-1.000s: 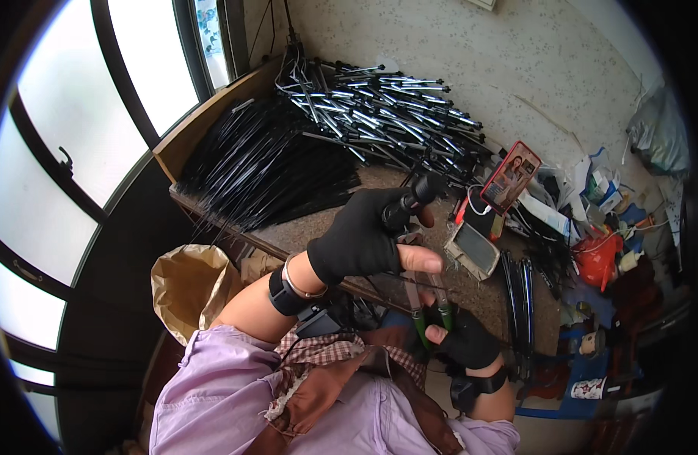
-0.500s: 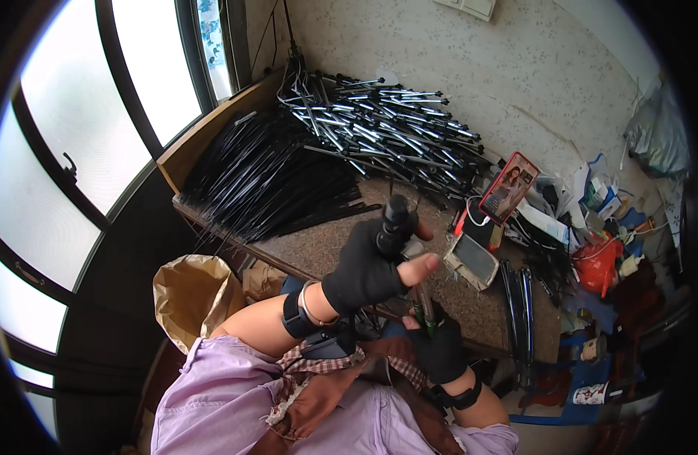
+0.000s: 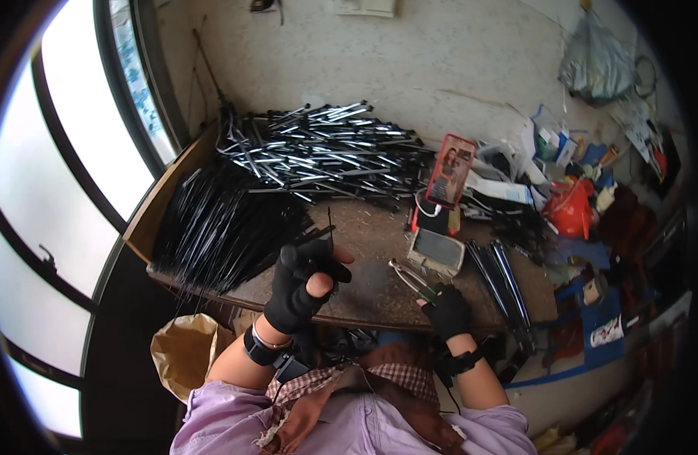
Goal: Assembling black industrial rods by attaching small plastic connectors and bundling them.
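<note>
My left hand (image 3: 302, 287), in a black glove with bare fingertips, is raised over the table's near edge and pinches a thin black rod (image 3: 327, 235) that points upward. Lower right, my right hand (image 3: 444, 309), also gloved, grips metal pliers (image 3: 411, 277) whose jaws point left over the brown tabletop (image 3: 364, 296). A fan of thin black rods (image 3: 220, 227) lies left of my left hand. Behind it is a heap of black and silver rods (image 3: 326, 148).
A phone (image 3: 450, 171) stands propped at the table's back, with a small grey tray (image 3: 436, 250) before it. Black strips (image 3: 500, 280) lie at the right. Clutter, a red bag (image 3: 569, 212) and boxes fill the right side. Windows curve along the left; a brown paper bag (image 3: 183, 353) sits below.
My left hand has dropped back toward me from the middle of the table, now holding a single rod upright. My right hand has come out to the right with the pliers.
</note>
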The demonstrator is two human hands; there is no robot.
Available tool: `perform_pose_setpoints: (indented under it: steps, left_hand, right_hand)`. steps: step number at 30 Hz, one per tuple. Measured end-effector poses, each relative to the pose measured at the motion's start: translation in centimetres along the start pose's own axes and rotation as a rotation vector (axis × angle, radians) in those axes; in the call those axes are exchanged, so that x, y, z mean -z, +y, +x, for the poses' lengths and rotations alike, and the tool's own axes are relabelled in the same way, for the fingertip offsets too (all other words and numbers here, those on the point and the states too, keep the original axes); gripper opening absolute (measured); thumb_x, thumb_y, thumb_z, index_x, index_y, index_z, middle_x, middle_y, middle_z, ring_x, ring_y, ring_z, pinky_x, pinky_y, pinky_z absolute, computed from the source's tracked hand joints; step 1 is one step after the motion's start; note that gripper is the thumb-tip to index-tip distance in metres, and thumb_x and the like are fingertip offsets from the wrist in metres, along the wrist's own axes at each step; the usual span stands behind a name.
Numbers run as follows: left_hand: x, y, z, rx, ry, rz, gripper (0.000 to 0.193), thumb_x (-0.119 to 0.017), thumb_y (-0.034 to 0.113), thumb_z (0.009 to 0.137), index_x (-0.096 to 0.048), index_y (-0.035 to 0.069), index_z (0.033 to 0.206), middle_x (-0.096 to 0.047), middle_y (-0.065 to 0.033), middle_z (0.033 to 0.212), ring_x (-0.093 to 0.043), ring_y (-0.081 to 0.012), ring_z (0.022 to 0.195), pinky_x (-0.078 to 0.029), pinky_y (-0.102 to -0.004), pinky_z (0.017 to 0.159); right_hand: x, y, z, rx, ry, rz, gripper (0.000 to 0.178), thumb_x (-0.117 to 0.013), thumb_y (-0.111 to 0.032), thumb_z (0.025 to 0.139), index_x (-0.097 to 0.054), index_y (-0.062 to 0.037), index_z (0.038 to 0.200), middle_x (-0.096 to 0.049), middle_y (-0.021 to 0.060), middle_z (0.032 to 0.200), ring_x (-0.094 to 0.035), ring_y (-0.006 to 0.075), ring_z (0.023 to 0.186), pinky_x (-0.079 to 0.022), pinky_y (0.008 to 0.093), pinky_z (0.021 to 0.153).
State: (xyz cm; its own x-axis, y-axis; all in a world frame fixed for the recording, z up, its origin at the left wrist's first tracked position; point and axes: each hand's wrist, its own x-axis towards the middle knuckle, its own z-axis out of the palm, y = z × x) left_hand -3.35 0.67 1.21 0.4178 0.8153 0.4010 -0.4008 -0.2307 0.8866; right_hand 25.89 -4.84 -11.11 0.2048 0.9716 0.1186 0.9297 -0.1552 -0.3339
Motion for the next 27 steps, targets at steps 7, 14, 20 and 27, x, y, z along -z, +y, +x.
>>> perform_pose_setpoints:
  steps: [7, 14, 20, 27]
  left_hand:
    - [-1.4, -0.9, 0.6, -0.313, 0.076, 0.415, 0.077, -0.062, 0.067, 0.067, -0.055, -0.001, 0.103, -0.059, -0.0098, 0.097, -0.057, -0.0155, 0.077, -0.045, -0.0267, 0.069]
    - [-7.5, -2.2, 3.9, -0.493, -0.605, 0.313, 0.060, -0.052, 0.050, 0.085, -0.053, -0.005, 0.109, -0.055, -0.0185, 0.108, -0.058, -0.0316, 0.089, -0.045, -0.0395, 0.078]
    - [-1.6, -4.2, 2.7, -0.225, -0.796, 0.533, 0.041, -0.059, 0.033, 0.085, -0.058, -0.002, 0.105, -0.058, -0.0193, 0.107, -0.054, -0.0359, 0.104, -0.044, -0.0390, 0.086]
    - [11.4, -11.6, 0.5, 0.079, -0.146, 1.527, 0.058, -0.067, 0.035, 0.073, -0.051, 0.005, 0.120, -0.051, -0.0147, 0.123, -0.046, -0.0327, 0.116, -0.039, -0.0397, 0.092]
  right_hand:
    - [-1.6, 0.3, -0.6, 0.094, 0.094, -0.153, 0.044, -0.067, -0.031, 0.071, -0.056, -0.0071, 0.106, -0.058, 0.0137, 0.098, -0.054, 0.0325, 0.095, -0.043, 0.0408, 0.083]
    - [1.4, -7.7, 0.8, 0.407, 0.046, 1.346, 0.028, -0.053, -0.031, 0.088, -0.057, -0.0048, 0.098, -0.059, 0.0039, 0.078, -0.057, 0.0159, 0.076, -0.046, 0.0288, 0.070]
    - [11.4, 2.1, 1.0, -0.226, 0.449, 1.632, 0.036, -0.057, -0.034, 0.088, -0.054, -0.0123, 0.117, -0.051, -0.0032, 0.087, -0.045, 0.0062, 0.070, -0.041, 0.0213, 0.062]
    - [10.7, 29.1, -3.0, 0.025, 0.907, -0.564, 0.046, -0.062, -0.034, 0.084, -0.053, 0.0007, 0.113, -0.058, 0.0085, 0.085, -0.055, 0.0223, 0.072, -0.045, 0.0353, 0.062]
